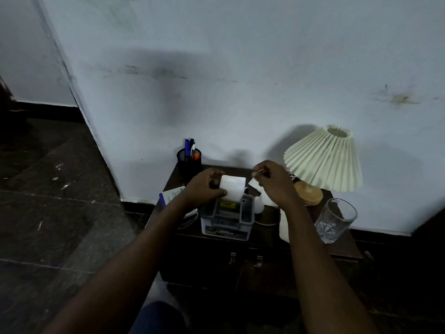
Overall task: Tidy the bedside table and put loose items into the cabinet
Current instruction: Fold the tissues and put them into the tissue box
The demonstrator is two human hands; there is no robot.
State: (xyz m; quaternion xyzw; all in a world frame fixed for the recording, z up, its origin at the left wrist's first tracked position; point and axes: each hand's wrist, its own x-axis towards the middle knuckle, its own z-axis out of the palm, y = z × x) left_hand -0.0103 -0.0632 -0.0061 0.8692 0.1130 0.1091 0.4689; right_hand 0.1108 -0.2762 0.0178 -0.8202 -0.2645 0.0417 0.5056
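Gripping a white paper [233, 189] by its left edge, the left hand [204, 189] curls its fingers [216, 175] round it. Just across, the right hand [274, 184] pinches a small white scrap [254, 182] between narrow fingers [261, 171]. The paper lies between the two sets of fingers, touching the left ones and just short of the right ones, and hangs over a grey caddy [227, 216] on the worktop [346, 244]. The cabinet doors [209, 261] sit below both hands, on the person's side, and look closed. One hand probably has to free itself to open them.
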